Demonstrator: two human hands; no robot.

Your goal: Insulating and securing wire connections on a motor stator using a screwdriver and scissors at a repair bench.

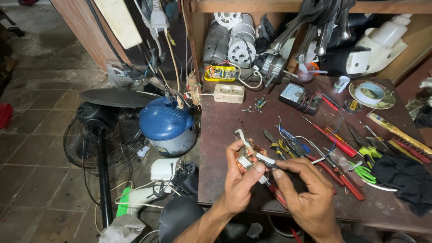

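A small copper-wound motor stator (246, 157) is gripped steady in the left hand (238, 182) above the bench (225, 130), so that red-handled pliers (275, 191), clasped in the right hand (306, 193), can be brought against it.

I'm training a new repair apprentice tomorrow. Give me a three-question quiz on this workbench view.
1. True or false: the left hand holds a small motor stator with copper windings.
2. What lies immediately right of the right hand? A) black cloth B) red-handled screwdrivers C) tape roll
3. Fill in: the blue rice cooker sits on the floor to the ____ of the workbench.

Key: 1 true; 2 B; 3 left.
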